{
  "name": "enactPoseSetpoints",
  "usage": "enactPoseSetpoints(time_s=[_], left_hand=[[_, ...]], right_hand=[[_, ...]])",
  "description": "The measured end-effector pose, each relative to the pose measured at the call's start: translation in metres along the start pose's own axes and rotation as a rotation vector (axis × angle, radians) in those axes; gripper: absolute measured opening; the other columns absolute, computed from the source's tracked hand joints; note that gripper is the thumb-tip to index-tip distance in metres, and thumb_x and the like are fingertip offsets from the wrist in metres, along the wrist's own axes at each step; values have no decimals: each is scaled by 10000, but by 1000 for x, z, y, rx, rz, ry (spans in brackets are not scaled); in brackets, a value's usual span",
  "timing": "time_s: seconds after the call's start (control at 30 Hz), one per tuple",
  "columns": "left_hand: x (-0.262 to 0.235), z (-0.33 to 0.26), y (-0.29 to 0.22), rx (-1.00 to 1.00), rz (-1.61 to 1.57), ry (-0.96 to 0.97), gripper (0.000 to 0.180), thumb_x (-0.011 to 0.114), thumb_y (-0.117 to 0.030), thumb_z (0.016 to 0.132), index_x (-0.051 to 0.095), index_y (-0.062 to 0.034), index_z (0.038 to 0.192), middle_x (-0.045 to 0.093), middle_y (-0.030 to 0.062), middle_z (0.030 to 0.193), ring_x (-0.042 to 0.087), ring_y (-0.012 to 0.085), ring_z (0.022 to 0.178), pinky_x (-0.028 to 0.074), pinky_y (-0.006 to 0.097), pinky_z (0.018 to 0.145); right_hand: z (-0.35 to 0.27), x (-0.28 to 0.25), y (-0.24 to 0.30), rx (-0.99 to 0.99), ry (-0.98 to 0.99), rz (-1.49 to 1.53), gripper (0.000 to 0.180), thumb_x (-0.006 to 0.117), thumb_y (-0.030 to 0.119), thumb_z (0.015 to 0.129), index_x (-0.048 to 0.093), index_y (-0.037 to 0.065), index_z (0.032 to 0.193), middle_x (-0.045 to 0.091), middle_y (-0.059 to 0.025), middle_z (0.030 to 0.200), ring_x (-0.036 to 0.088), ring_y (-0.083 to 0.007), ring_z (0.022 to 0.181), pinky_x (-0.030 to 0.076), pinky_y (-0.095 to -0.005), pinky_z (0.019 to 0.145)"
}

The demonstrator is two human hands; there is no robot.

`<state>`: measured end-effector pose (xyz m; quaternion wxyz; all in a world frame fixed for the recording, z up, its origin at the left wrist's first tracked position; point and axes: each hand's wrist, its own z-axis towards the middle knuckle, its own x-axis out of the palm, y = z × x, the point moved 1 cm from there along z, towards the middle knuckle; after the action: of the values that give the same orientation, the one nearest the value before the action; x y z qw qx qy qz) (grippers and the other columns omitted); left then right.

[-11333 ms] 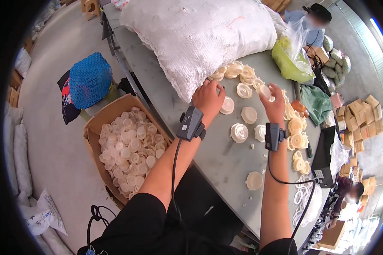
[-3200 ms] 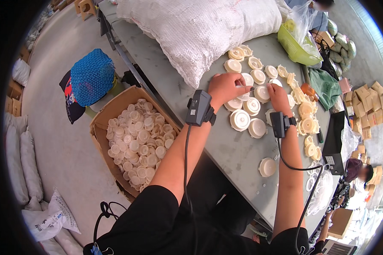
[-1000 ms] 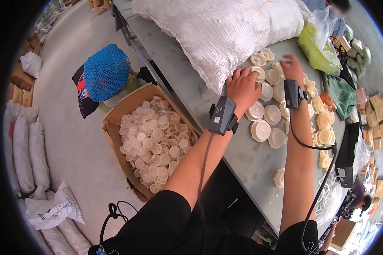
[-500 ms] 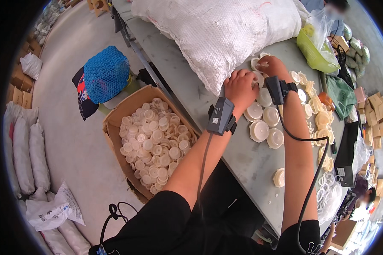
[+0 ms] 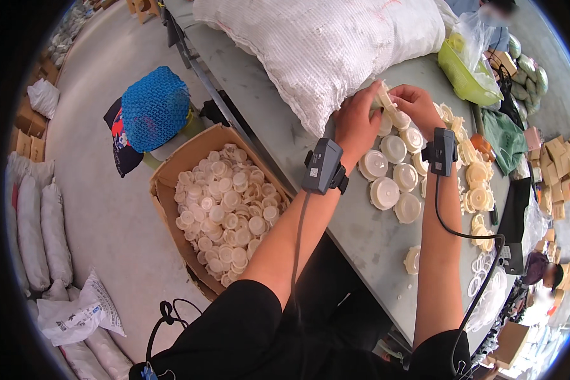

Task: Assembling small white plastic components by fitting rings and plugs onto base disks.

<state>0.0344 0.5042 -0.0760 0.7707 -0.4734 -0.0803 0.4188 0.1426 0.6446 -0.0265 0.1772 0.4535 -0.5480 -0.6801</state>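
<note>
Beside the white sack's near edge, my left hand (image 5: 357, 123) grips a cream plastic cap (image 5: 384, 97) with a raised, ridged rim, tipped on its edge. My right hand (image 5: 419, 109) is closed against the cap's other side, its thumb and fingertips pinched together there. Below both hands, several round white plastic caps (image 5: 384, 192) lie in a loose cluster on the grey table (image 5: 361, 244). To the right of these runs a row of yellowish cream caps with lugged rims (image 5: 479, 196). One more cap (image 5: 412, 259) sits apart, near my right forearm.
A large white woven sack (image 5: 335, 50) takes up the far table. Left of the table, an open cardboard box (image 5: 174, 244) holds a heap of translucent discs. A lime-green basket (image 5: 465, 79), green bag (image 5: 505, 142), black box (image 5: 518, 221) and white rings (image 5: 477, 282) lie rightward.
My hands have come up from the caps, and a cream cap now stands tilted between them. My right hand has shifted right, uncovering more caps on the table.
</note>
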Motion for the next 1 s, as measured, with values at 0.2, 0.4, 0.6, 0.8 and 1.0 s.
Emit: enactPoseSetpoints(time_s=[0.2, 0.4, 0.6, 0.8, 1.0], left_hand=[[-7, 3, -4, -145, -186, 16, 338, 611, -107, 856, 528, -74, 1182, 629, 106, 1095, 590, 270, 1051, 474, 361, 842], [-4, 4, -4, -69, -297, -56, 274, 614, -96, 856, 554, -37, 1117, 640, 92, 1068, 602, 237, 1033, 473, 337, 844], [1, 5, -4, 31, -423, 20, 279, 602, -41, 840, 545, -13, 1112, 639, 124, 1070, 591, 224, 1072, 452, 330, 912], [-3, 3, -11, 162, -182, 113, 313, 649, -57, 794, 557, -35, 1092, 657, 75, 1046, 620, 244, 993, 432, 372, 860], [-13, -1, -38, 362, -135, 67, 345, 655, -46, 778, 565, -55, 1111, 659, 49, 1015, 595, 231, 986, 410, 376, 878]], right_hand=[[-19, 10, 19, 154, 8, 231, 303, 579, 292, 927, 653, 6, 997, 642, -13, 913, 564, -95, 844, 442, -249, 808], [-25, 12, 8, 128, 37, 499, 302, 505, 273, 961, 619, 11, 1058, 623, -35, 990, 569, -118, 897, 447, -269, 841], [-34, 7, -1, 110, 40, 599, 250, 498, 221, 966, 594, 26, 1090, 612, -23, 1008, 568, -115, 919, 460, -291, 851], [-52, 12, 8, 192, -107, 574, 261, 492, 236, 970, 586, 39, 1114, 605, -26, 1048, 570, -123, 937, 464, -294, 855], [-80, 23, 20, 168, -127, 642, 289, 442, 261, 982, 548, 61, 1161, 583, -23, 1111, 559, -150, 993, 464, -324, 854]])
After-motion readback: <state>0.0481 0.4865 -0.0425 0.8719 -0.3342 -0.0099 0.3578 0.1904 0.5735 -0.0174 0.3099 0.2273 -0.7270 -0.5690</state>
